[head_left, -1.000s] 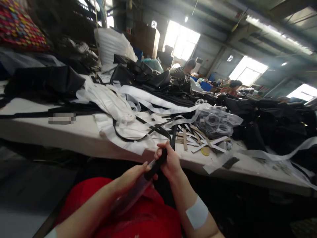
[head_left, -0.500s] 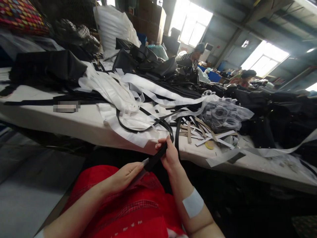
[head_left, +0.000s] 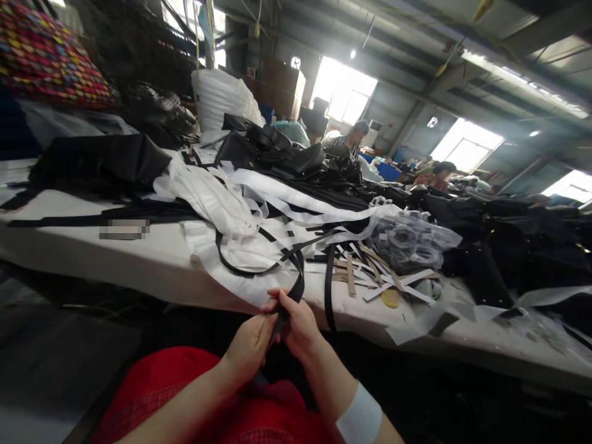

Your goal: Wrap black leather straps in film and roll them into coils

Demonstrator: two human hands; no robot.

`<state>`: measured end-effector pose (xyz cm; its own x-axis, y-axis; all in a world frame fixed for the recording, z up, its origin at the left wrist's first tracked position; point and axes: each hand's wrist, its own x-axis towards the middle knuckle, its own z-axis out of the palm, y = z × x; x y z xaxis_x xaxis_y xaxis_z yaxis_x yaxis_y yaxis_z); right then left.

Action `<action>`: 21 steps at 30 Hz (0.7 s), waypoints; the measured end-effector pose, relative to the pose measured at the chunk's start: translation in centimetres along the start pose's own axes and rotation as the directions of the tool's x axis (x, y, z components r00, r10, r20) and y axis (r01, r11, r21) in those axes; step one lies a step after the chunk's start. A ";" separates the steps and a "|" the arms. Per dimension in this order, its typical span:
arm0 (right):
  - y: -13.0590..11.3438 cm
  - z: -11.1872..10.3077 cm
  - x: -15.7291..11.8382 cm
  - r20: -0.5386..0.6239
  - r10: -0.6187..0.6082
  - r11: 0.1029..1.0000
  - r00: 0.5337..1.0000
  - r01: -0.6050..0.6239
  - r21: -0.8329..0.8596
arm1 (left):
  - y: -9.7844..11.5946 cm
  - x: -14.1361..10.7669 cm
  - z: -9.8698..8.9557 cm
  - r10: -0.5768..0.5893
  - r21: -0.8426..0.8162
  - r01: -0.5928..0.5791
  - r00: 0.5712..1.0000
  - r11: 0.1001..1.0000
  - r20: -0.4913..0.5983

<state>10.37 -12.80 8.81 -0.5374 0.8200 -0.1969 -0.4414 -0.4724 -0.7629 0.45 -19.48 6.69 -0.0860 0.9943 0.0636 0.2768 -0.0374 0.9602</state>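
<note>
A long black strap runs from the table edge down into both hands. My left hand is closed on its lower stretch, thumb on top. Right beside it, my right hand pinches the same strap a little higher, close to the table's front edge. Beyond the hands the strap loops over white strips on the table. Its lower end is hidden behind the hands and below the table edge.
The white table carries a black leather-like piece, tan and white strips, a yellow disc and a clear plastic bag. Another black strap hangs over the front edge. Two people work further back.
My hands have come together; the right one moved down and left along the strap towards the left one. The view has tilted up, so the table sits lower.
</note>
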 end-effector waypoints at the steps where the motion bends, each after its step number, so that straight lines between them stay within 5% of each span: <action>1: -1.0 -0.3 0.5 0.031 0.032 0.992 0.999 -0.036 0.123 | -0.2 -0.1 -0.1 -0.002 0.026 0.002 1.000 1.000 0.000; 5: -7.2 -2.5 2.8 0.126 -0.034 0.886 0.991 -0.029 0.463 | -1.2 -1.0 -1.2 -0.007 0.114 0.004 1.000 0.993 0.027; 10: -13.4 -5.7 3.2 0.093 -0.295 0.841 0.951 0.213 0.497 | -1.9 -2.2 -1.9 -0.042 0.064 0.036 0.994 0.997 0.098; 15: -14.3 -6.5 0.8 0.038 -0.440 0.833 0.897 0.392 0.390 | -1.6 -2.4 -1.2 -0.115 -0.085 0.140 0.962 0.987 0.249; 21: -13.4 -5.3 -1.3 0.008 -0.459 0.882 0.888 0.454 0.128 | 0.4 -0.8 -0.5 0.003 -0.002 -0.003 0.964 1.000 0.267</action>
<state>20.73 -5.82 16.00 -0.2806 0.9428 0.1802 -0.7250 -0.0852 -0.6835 0.14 -20.31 7.16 0.1735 0.9848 -0.0085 0.2752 -0.0402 0.9605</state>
